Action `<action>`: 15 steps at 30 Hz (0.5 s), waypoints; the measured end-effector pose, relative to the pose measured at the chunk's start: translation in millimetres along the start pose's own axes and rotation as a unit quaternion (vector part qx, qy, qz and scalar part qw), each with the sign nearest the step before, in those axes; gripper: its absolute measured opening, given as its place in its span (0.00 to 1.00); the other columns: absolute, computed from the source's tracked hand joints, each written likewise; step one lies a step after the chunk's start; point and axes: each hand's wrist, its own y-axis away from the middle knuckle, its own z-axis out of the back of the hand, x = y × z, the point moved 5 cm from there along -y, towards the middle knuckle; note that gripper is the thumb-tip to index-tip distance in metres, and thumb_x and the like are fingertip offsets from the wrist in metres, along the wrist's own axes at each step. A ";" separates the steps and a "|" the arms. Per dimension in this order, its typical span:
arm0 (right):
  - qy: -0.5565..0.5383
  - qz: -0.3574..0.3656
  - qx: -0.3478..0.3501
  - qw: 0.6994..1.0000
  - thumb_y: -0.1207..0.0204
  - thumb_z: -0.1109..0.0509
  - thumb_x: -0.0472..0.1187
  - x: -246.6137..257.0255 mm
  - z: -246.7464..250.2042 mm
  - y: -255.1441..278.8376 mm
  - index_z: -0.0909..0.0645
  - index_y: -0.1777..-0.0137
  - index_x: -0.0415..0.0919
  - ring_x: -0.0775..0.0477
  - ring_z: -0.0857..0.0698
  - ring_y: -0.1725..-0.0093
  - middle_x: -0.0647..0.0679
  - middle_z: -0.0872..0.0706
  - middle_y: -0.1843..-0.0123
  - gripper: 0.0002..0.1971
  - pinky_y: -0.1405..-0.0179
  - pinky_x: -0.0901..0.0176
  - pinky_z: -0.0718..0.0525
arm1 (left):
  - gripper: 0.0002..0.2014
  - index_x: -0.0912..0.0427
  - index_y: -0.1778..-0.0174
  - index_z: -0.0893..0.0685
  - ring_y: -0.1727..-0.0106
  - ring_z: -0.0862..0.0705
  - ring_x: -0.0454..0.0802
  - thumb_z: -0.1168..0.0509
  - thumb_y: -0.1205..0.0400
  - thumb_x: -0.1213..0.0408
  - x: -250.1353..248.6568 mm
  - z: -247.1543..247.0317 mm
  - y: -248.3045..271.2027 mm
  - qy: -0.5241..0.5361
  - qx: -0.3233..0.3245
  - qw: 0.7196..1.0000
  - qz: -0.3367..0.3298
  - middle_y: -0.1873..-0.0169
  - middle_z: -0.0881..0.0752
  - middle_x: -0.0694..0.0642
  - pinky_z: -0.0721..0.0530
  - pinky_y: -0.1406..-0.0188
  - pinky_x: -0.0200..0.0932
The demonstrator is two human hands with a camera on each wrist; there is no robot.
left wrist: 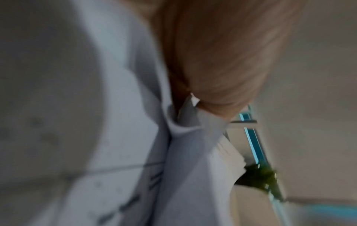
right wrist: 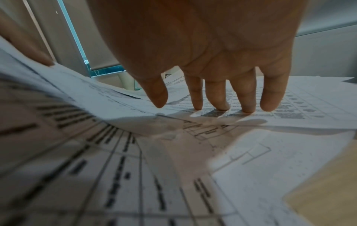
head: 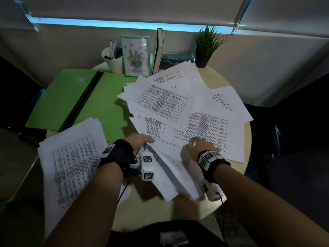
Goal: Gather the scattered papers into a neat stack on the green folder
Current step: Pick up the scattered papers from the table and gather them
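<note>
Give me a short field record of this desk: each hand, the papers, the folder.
left hand: pinches lifted sheets at their corner
right hand: fingers straight, pressing on the scattered papers
gathered pile: near left, off the folder
green folder: open, few sheets overlap its right edge

1. Head view is reading dim overall; a cyan-blue light strip (head: 114,24) is glowing across the upper part of the frame, and the frame corners are falling into near-black.
2. Straight lines are bowing toward the edges of the head view, typical wide-angle distortion.
3. A lifted sheet (head: 170,175) at lower centre is smearing with motion blur.
4. Left wrist view is blurring heavily throughout; nothing is resolving sharply.
5. Right wrist view: fingers (right wrist: 216,94) are casting soft shadows onto printed pages (right wrist: 289,107); the lower left foreground is falling out of focus.
</note>
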 end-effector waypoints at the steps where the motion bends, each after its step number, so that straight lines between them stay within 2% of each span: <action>1: -0.004 0.001 -0.003 1.000 0.26 0.46 0.60 0.3 0.6 1.7 0.34 0.25 0.56 0.34 0.30 0.25 0.46 0.31 0.22 0.29 0.27 0.34 0.33 | 0.14 0.70 0.50 0.13 0.58 0.15 0.62 0.27 0.26 0.64 -2.5 1.7 2.3 -0.033 -0.022 0.999 -0.011 0.53 0.13 0.67 0.15 0.52 0.49; 2: -0.009 0.005 -0.006 1.000 0.26 0.46 0.60 0.4 0.2 2.2 0.33 0.25 0.56 0.34 0.30 0.25 0.46 0.31 0.22 0.29 0.27 0.34 0.33 | 0.15 0.72 0.47 0.14 0.56 0.15 0.61 0.27 0.25 0.64 -4.4 5.0 3.1 -0.064 -0.049 0.997 -0.021 0.52 0.13 0.65 0.17 0.54 0.46; 4: -0.010 0.012 -0.010 1.000 0.28 0.46 0.60 0.9 0.2 4.8 0.32 0.27 0.55 0.34 0.29 0.26 0.45 0.29 0.24 0.29 0.28 0.33 0.33 | 0.18 0.73 0.45 0.14 0.52 0.14 0.61 0.27 0.24 0.64 -7.0 8.7 5.6 -0.084 -0.057 0.995 -0.025 0.48 0.12 0.65 0.19 0.53 0.45; 6: -0.017 0.015 -0.006 1.000 0.29 0.45 0.60 1.6 1.6 6.5 0.31 0.28 0.55 0.35 0.27 0.29 0.46 0.26 0.27 0.29 0.29 0.33 0.33 | 0.17 0.74 0.46 0.14 0.55 0.13 0.61 0.27 0.24 0.64 -10.6 11.3 12.8 -0.082 -0.054 0.995 -0.024 0.49 0.11 0.66 0.17 0.53 0.46; 8: -0.039 0.023 -0.009 0.999 0.29 0.45 0.60 2.7 4.3 7.2 0.29 0.31 0.55 0.37 0.22 0.35 0.47 0.21 0.33 0.27 0.31 0.37 0.30 | 0.19 0.73 0.46 0.14 0.54 0.12 0.62 0.25 0.27 0.62 -13.1 15.4 17.2 -0.087 -0.055 0.994 -0.026 0.50 0.11 0.65 0.14 0.48 0.51; 11: -0.075 0.031 -0.022 0.996 0.28 0.46 0.63 3.6 8.6 7.7 0.24 0.37 0.54 0.39 0.17 0.45 0.47 0.15 0.43 0.24 0.35 0.41 0.26 | 0.21 0.73 0.48 0.14 0.49 0.12 0.67 0.24 0.31 0.62 -16.9 24.0 22.4 -0.083 -0.076 0.993 -0.046 0.50 0.11 0.67 0.16 0.40 0.60; 13: -0.088 0.032 -0.024 0.995 0.27 0.48 0.64 3.7 8.6 7.4 0.23 0.39 0.54 0.39 0.17 0.46 0.48 0.14 0.44 0.24 0.34 0.41 0.25 | 0.17 0.74 0.51 0.13 0.49 0.12 0.67 0.25 0.29 0.64 -20.0 28.5 27.7 -0.075 -0.087 0.992 -0.055 0.51 0.11 0.67 0.16 0.42 0.58; 15: -0.091 0.035 -0.025 0.995 0.27 0.47 0.64 4.8 8.4 7.2 0.23 0.39 0.53 0.39 0.17 0.46 0.48 0.14 0.44 0.24 0.34 0.41 0.24 | 0.14 0.74 0.57 0.14 0.55 0.13 0.63 0.26 0.27 0.64 -22.0 33.4 29.9 -0.084 -0.106 0.989 -0.061 0.56 0.12 0.65 0.17 0.51 0.50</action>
